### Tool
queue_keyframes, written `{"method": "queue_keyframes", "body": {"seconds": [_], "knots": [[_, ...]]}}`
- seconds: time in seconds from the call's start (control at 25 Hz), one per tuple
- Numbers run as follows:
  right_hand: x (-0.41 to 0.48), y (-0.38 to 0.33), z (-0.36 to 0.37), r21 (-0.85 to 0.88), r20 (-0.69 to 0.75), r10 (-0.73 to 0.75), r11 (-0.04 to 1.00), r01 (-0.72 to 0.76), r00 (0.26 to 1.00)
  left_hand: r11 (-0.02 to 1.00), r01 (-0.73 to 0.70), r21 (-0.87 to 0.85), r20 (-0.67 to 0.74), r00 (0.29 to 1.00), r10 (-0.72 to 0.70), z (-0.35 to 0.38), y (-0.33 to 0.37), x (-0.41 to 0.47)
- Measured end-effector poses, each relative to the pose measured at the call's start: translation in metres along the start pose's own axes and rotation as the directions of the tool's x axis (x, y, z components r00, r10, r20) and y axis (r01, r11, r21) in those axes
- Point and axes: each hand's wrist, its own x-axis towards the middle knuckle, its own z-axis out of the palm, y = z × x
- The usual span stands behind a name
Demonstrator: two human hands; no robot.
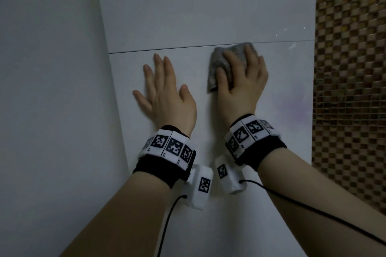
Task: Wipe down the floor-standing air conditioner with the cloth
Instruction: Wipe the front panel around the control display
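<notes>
My right hand (242,81) presses its spread fingers (249,54) flat on the cloth (221,62), right of centre frame just under the conditioner (188,16) seam; it looks soft, light, likely to bunch, so palm pressure suits, while my left hand (167,92) lies splayed, empty.

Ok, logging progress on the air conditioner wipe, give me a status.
Right hand flat on grey cloth, pressing it to the air conditioner's front panel just below the seam. Left hand open, bare, braced on panel. Nothing in the way.
</notes>
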Motion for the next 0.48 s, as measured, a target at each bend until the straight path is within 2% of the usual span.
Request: {"method": "queue_keyframes", "body": {"seconds": [0.08,0.12,0.16,0.28,0.32,0.4,0.48], "knots": [[-0.010,-0.001,0.003,-0.020,0.092,-0.178,0.983,0.180,0.980,0.997,0.074,0.014,-0.034,0.997,-0.073,-0.006,-0.011,0.006],[-0.009,0.000,0.002,-0.014,0.105,-0.222,0.974,0.225,0.969,0.994,0.106,0.024,-0.047,0.993,-0.105,-0.009,-0.018,0.009],[-0.005,0.001,0.001,-0.005,0.086,-0.214,0.977,0.215,0.973,0.991,0.128,0.029,-0.055,0.990,-0.127,-0.012,-0.023,0.011],[-0.004,-0.007,0.006,0.027,-0.025,-0.010,1.000,0.011,1.000,0.983,0.182,-0.013,-0.063,0.981,-0.183,-0.017,-0.035,0.012],[-0.010,-0.013,0.010,0.024,-0.021,-0.003,1.000,0.003,1.000,0.976,0.209,-0.056,-0.065,0.975,-0.213,-0.019,-0.038,0.012],[-0.024,-0.020,0.019,-0.014,0.069,-0.141,0.990,0.142,0.988,0.951,0.264,-0.160,-0.075,0.958,-0.278,-0.021,-0.043,0.015],[-0.026,-0.020,0.020,-0.030,0.151,-0.293,0.953,0.300,0.944,0.920,0.301,-0.251,-0.082,0.940,-0.330,-0.024,-0.046,0.022]]}}
